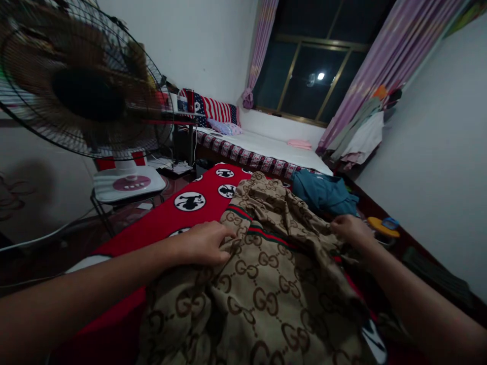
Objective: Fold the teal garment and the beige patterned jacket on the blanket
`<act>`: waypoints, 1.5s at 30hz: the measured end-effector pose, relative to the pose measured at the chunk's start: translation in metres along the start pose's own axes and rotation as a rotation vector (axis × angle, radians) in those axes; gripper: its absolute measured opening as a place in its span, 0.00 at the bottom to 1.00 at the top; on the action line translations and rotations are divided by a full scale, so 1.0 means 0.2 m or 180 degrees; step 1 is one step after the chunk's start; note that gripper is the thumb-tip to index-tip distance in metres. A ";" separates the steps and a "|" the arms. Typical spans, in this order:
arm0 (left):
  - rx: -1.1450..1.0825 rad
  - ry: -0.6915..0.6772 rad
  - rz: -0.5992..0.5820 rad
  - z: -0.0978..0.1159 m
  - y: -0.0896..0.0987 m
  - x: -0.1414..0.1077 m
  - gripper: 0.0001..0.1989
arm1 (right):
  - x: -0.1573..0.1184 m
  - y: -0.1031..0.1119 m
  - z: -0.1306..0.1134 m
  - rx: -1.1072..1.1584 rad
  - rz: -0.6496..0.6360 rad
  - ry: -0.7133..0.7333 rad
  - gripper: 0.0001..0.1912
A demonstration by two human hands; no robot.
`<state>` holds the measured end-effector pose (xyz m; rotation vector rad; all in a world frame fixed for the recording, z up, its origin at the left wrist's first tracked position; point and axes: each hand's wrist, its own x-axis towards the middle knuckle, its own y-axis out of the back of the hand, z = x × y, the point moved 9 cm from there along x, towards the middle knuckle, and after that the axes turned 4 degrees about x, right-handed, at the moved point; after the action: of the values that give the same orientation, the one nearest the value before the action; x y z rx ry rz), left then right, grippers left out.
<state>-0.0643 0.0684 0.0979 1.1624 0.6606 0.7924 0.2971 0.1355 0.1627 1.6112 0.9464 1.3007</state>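
Observation:
A tan garment with a brown interlocking-letter pattern and red-and-green stripes lies spread and creased over the red cloth. I cannot make out exactly what kind of garment it is. At its left side, my left hand is closed, thumb and fingers pinching the fabric near the striped band. Across from it, my right hand grips the right edge in a fist and lifts the cloth a little. A teal folded piece of clothing rests just beyond the garment, close to my right hand.
Red bedding with black-and-white round prints lies underneath. A large fan stands at the left over a white chair. Behind is a white bed below a window. A yellow stool and hanging clothes are on the right.

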 end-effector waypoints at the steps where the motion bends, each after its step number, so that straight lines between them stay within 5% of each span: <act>1: 0.0128 0.0028 -0.0042 0.00 0.01 -0.03 0.26 | 0.03 -0.03 -0.03 -0.0050 -0.0153 -0.0034 0.16; 6: 0.0403 0.0099 -0.0151 -0.02 0.06 -0.23 0.33 | -0.09 -0.39 -0.41 -0.0312 -0.1515 0.0757 0.27; 10: 0.0218 0.0282 -0.0143 -0.12 0.03 -0.33 0.27 | -0.22 -0.54 -0.54 -0.0844 -0.1466 0.1039 0.17; 14: -0.0205 0.0478 0.0170 -0.19 0.08 -0.32 0.21 | -0.05 -0.41 -0.38 -0.0336 -0.1031 0.0412 0.14; 19: -0.0854 0.0327 0.0263 -0.09 0.12 -0.26 0.21 | 0.04 -0.29 -0.26 -0.0490 -0.0807 0.0042 0.16; 23: -0.0941 0.0215 0.0263 -0.04 0.10 -0.23 0.21 | -0.22 -0.22 -0.62 -0.0309 -0.0037 0.1287 0.17; 26: -0.0785 0.0338 0.0240 -0.07 0.08 -0.26 0.22 | -0.51 -0.30 -0.89 0.0131 -0.0584 0.2187 0.16; 30: -0.0318 0.0396 0.0149 -0.11 0.07 -0.40 0.38 | -0.71 -0.34 -1.04 0.0527 -0.0857 0.2522 0.18; 33: -0.0113 0.0403 -0.0046 -0.15 0.01 -0.52 0.46 | -0.74 -0.30 -1.11 0.0862 -0.0527 0.2456 0.29; 36: -0.0175 0.0737 -0.0047 -0.23 -0.01 -0.59 0.42 | -0.76 -0.33 -1.24 0.0963 -0.0535 0.2660 0.39; 40: -0.0418 0.1259 0.0284 -0.27 0.13 -0.58 0.29 | -0.68 -0.37 -1.39 0.1242 -0.0731 0.2797 0.18; 43: -0.0663 0.1255 0.0847 -0.17 0.31 -0.54 0.29 | -0.47 -0.21 -1.33 0.2101 0.0037 0.2300 0.14; 45: -0.1111 0.0777 0.0893 -0.02 0.35 -0.49 0.29 | -0.39 -0.12 -1.23 0.2660 0.0422 0.2159 0.15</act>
<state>-0.1361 0.0036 0.1693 0.8539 0.5358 1.2491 0.0411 0.1092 0.1412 1.8627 2.0277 1.7151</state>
